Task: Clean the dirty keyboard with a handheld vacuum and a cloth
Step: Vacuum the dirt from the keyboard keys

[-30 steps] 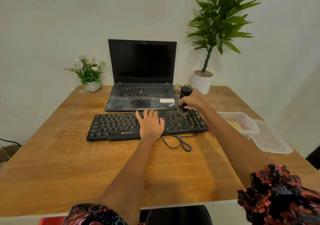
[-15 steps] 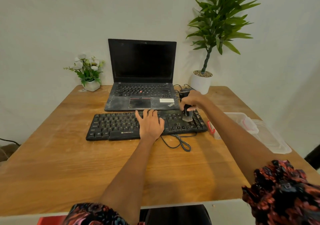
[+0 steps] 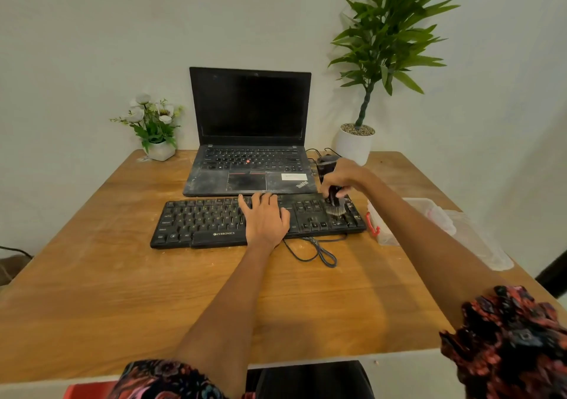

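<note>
Head view
Keyboard: the black keyboard lies flat on the wooden table, just in front of the open laptop and square to the near edge.
Right hand: the right hand is clenched round the dark vacuum, held upright with its brush nozzle down on the keys of the number pad at the keyboard's right end.
Left hand: the left hand lies flat, fingers straight, pressing the middle keys to steady the board; it grasps nothing.
Progress: I judge the vacuuming step under way, with the brush at the right end. How clean any part is cannot be read from here; the laptop's palm rest shows plain dust.
Left to do: probably the rest of the keys under and left of the flat hand, then the cloth wipe. No cloth is plainly in view.
Edges: the keyboard's right end sits close to a clear tub with a red clip; its lid lies beyond, near the table's right edge. A looped cable trails just in front of the keyboard.
Open room: broad bare wood lies in front and to the left. Behind, the laptop hems the brush in; a white pot stands well back.
</note>
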